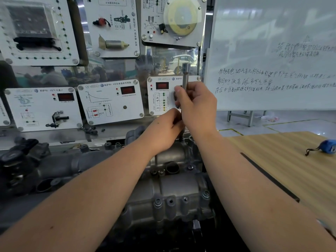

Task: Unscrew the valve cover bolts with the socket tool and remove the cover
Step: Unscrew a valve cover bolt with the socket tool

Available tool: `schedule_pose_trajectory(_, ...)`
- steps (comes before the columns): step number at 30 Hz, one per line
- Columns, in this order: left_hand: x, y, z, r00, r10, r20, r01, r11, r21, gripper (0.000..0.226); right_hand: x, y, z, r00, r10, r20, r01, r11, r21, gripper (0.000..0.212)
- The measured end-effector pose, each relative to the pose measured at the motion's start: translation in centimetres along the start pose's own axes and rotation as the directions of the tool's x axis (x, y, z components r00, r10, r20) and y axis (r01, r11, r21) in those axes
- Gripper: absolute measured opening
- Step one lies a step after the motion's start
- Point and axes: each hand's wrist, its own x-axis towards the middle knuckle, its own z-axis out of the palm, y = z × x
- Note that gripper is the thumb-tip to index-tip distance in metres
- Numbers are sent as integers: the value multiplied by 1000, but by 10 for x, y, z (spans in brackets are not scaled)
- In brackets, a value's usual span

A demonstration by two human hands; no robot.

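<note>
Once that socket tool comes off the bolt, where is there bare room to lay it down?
Best patch: the wooden tabletop, between its black strip and the blue tape measure. Crowded: the valve cover, all bosses and bolts, and the ledge under the sensor panels, which holds small dark parts.

Both forearms are bare all the way up, no sleeves showing anywhere, no gloves, no watch or rings that I can spot. The left hand (167,130) and the right hand (197,108) have short, plain nails. There's a small dark mark on the left forearm, low down near the elbow end.
</note>
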Motion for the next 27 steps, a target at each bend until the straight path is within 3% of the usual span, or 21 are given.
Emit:
schedule_pose_trajectory(10,-2,-3,-2,999,2,52,3,995,-103,18,0,-2,-4,997,38,64,-45,992,116,10)
schedule_pose_trajectory(20,-1,5,-2,1000,-24,8,24,999,-24,14,0,-2,-5,995,19,95,-22,999,26,19)
schedule_pose_trajectory(23,-2,6,-1,1000,21,-21,-21,999,-31,15,-2,-3,-3,996,5,93,-7,1000,13,4)
schedule_pose_trajectory(27,-1,6,1,999,23,-39,-23,1000,7,10,-2,-1,-2,1000,23,14,-23,999,-40,14)
